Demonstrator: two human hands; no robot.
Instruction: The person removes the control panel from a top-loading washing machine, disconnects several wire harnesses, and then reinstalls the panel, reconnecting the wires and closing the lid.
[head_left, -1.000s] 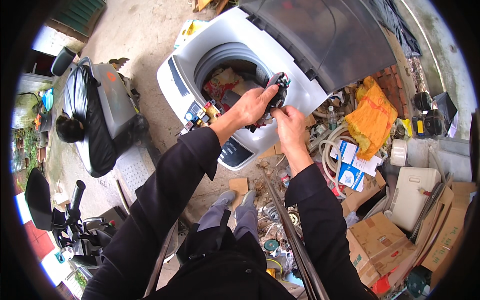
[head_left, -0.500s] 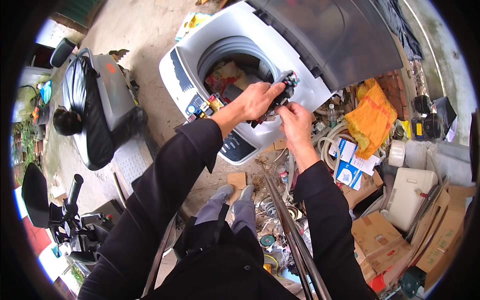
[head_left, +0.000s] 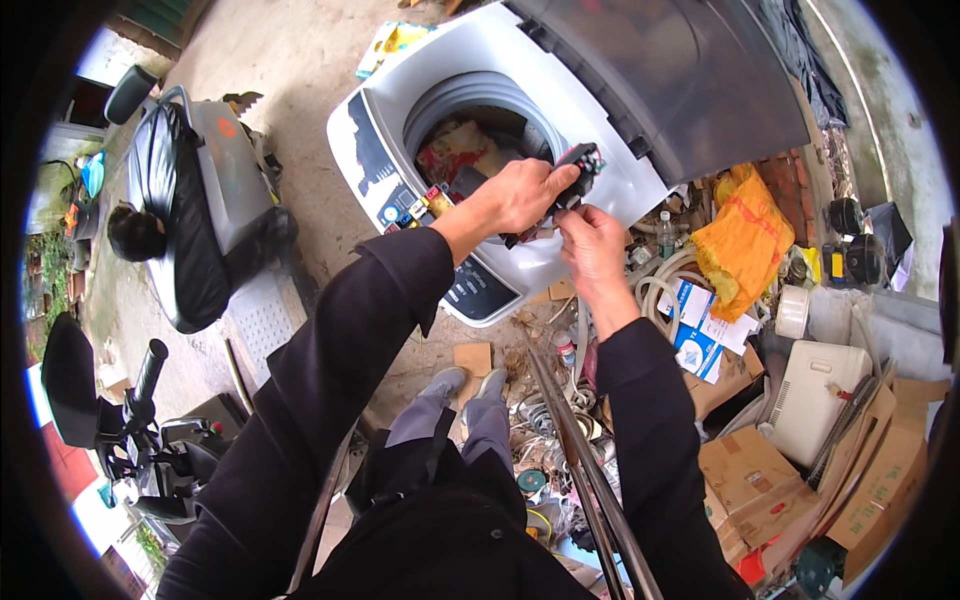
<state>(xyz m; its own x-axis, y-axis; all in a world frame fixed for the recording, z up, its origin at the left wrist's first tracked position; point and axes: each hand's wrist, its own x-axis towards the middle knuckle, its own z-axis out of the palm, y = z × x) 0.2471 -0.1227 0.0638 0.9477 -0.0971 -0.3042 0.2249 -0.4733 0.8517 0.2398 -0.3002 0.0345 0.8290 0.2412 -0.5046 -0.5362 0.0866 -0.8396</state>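
My left hand point(head_left: 522, 197) grips a black electronic part point(head_left: 576, 165) with small coloured connectors, held over the open top-loading washing machine point(head_left: 615, 168). Just right of it, my right hand point(head_left: 594, 242) has closed fingers at the lower end of that part, partly hidden. The machine's dark lid point(head_left: 690, 75) is raised toward the upper right. Its drum point(head_left: 455, 135) has reddish and cream material inside. A circuit board with colourful components point(head_left: 419, 208) lies on the left rim, beside the dark control panel point(head_left: 483, 291), partly behind my left arm.
A grey scooter point(head_left: 220, 190) stands left, another handlebar point(head_left: 145, 380) below it. At right lie an orange sack point(head_left: 745, 235), pale hoses point(head_left: 655, 290), cardboard boxes point(head_left: 755, 480) and a beige casing point(head_left: 813, 397). Metal bars point(head_left: 585, 470) run between my arms, beside floor clutter.
Both my hands have shifted slightly right with the black part, which stays held. The machine also appears a little higher and further right in the view.
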